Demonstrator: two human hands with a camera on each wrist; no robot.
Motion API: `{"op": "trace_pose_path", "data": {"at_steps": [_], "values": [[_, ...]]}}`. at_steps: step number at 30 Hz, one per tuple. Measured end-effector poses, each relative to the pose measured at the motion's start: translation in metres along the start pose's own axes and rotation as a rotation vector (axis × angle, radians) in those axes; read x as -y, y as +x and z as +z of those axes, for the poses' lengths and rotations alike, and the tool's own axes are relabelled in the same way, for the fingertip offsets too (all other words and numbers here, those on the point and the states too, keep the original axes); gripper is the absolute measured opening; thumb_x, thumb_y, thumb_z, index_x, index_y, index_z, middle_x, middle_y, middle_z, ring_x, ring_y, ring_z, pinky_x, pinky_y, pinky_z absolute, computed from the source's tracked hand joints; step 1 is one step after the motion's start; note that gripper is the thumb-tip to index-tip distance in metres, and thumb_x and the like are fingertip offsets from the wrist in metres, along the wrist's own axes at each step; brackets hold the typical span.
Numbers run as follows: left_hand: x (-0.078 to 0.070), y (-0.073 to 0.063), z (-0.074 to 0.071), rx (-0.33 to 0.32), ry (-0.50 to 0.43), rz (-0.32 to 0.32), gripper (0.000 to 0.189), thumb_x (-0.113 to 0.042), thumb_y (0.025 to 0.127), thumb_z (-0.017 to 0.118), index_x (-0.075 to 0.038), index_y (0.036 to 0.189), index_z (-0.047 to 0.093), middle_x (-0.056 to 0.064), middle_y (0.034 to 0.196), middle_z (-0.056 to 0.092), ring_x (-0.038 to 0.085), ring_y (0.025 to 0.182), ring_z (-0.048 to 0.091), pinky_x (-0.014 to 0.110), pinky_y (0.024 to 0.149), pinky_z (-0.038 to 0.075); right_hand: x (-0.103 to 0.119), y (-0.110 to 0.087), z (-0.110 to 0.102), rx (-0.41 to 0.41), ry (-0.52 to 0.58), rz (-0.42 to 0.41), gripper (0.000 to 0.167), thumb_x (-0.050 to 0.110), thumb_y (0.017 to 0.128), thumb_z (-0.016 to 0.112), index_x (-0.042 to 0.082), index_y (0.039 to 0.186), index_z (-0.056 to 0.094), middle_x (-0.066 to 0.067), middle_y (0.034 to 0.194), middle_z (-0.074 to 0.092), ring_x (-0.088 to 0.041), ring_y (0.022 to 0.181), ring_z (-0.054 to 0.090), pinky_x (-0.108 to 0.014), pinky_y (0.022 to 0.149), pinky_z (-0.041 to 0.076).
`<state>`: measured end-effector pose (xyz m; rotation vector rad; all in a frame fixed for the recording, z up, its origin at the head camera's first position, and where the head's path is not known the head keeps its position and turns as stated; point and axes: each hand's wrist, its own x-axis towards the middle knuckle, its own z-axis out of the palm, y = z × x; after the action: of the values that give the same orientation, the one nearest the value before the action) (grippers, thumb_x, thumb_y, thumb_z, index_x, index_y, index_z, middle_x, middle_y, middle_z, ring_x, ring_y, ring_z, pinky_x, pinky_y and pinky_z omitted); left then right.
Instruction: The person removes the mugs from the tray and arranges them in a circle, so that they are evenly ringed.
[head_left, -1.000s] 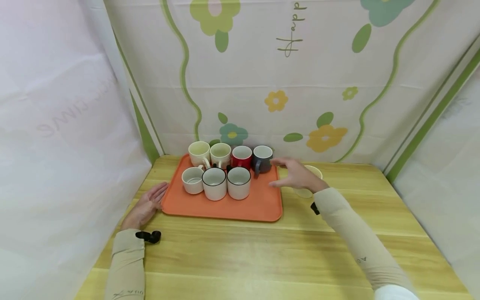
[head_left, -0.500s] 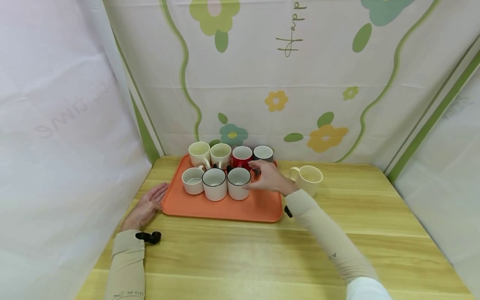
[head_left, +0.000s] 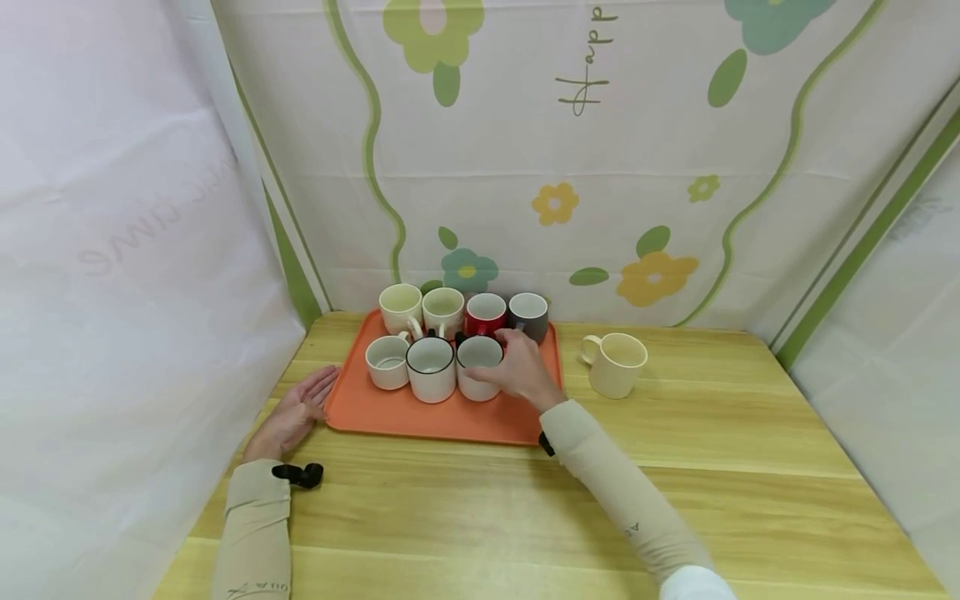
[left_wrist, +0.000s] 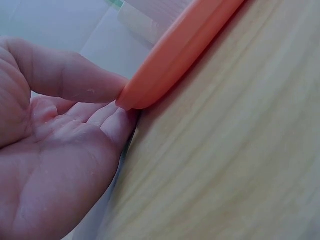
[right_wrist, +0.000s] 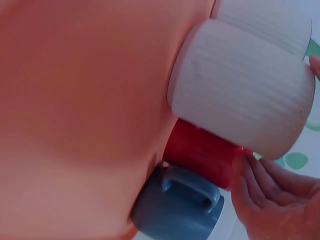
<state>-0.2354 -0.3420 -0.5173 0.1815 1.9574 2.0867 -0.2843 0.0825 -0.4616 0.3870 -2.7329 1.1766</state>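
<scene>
My left hand (head_left: 292,412), palm up with fingers extended, lies at the left edge of an orange tray (head_left: 420,421). Its thumb touches the tray's rim (left_wrist: 165,60) in the left wrist view. My right hand (head_left: 521,367) is spread about the top of a white mug with a black rim (head_left: 474,387), thumb to one side and fingers to the other. A firm hold on it is not evident. Left of it stands a similar black-rimmed mug (head_left: 431,387), then a low white cup (head_left: 387,375). A red mug (right_wrist: 200,152) and grey-blue mug (right_wrist: 172,205) stand behind.
Two cream mugs, one at the back left corner (head_left: 401,312) and one beside it (head_left: 442,315), share the tray. A pale yellow mug (head_left: 617,375) stands off the tray on the wooden table (head_left: 712,467). Printed cloth (head_left: 480,142) walls the back.
My right hand has moved left from above the pale yellow mug, past the grey-blue mug, to the black-rimmed white mug. The left hand and the mugs keep their places.
</scene>
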Motion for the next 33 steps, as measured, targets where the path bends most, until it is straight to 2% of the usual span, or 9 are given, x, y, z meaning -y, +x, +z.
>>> {"op": "trace_pose_path", "data": {"at_steps": [7,13,19,23,28,33], "values": [[0.004,0.0,-0.003,-0.004,-0.004,0.003,0.106,0.03,0.077,0.044,0.002,0.168,-0.002,0.024,0.177,-0.004,0.04,0.164,-0.003,0.014,0.12,0.036,0.008,-0.002,0.009,-0.031,-0.022,0.019,0.089,0.056,0.07,0.093,0.0,0.132,0.064,-0.014,0.128,0.069,-0.032,0.118,0.064,-0.048,0.101,0.059],[0.007,0.0,-0.005,-0.012,-0.017,-0.003,0.106,0.03,0.077,0.044,0.001,0.169,-0.001,0.023,0.178,-0.004,0.04,0.165,-0.003,0.009,0.114,0.041,0.011,0.001,0.013,-0.038,-0.081,0.009,0.085,0.056,0.071,0.091,-0.002,0.127,0.065,-0.015,0.123,0.069,-0.03,0.114,0.062,-0.046,0.098,0.06],[0.01,-0.001,-0.005,-0.008,-0.037,-0.001,0.106,0.031,0.077,0.045,0.001,0.169,-0.001,0.022,0.178,-0.004,0.039,0.164,-0.004,0.01,0.114,0.041,0.008,-0.001,0.01,-0.064,-0.043,-0.009,0.08,0.051,0.066,0.094,-0.001,0.122,0.068,-0.015,0.117,0.07,-0.03,0.108,0.064,-0.046,0.091,0.061],[0.01,-0.001,-0.006,0.0,-0.029,0.012,0.106,0.031,0.076,0.044,0.003,0.168,-0.002,0.024,0.177,-0.004,0.041,0.164,-0.004,0.008,0.113,0.041,0.008,-0.004,0.0,-0.073,-0.011,-0.019,0.076,0.048,0.066,0.094,0.001,0.121,0.07,-0.013,0.115,0.071,-0.029,0.108,0.064,-0.048,0.093,0.058],[0.008,0.0,-0.005,-0.005,-0.024,0.011,0.106,0.031,0.076,0.044,0.003,0.168,-0.002,0.024,0.177,-0.004,0.041,0.164,-0.004,0.008,0.112,0.042,0.011,-0.011,-0.022,-0.053,0.009,-0.026,0.073,0.048,0.067,0.094,0.005,0.122,0.071,-0.011,0.117,0.071,-0.03,0.112,0.063,-0.051,0.097,0.054],[0.005,0.002,-0.002,-0.013,-0.032,0.001,0.106,0.03,0.078,0.046,0.001,0.169,0.0,0.022,0.178,-0.003,0.039,0.164,-0.003,0.01,0.112,0.044,0.009,-0.024,-0.05,-0.039,-0.012,-0.046,0.074,0.049,0.066,0.094,0.007,0.122,0.07,-0.01,0.117,0.069,-0.028,0.105,0.064,-0.044,0.088,0.057]]}}
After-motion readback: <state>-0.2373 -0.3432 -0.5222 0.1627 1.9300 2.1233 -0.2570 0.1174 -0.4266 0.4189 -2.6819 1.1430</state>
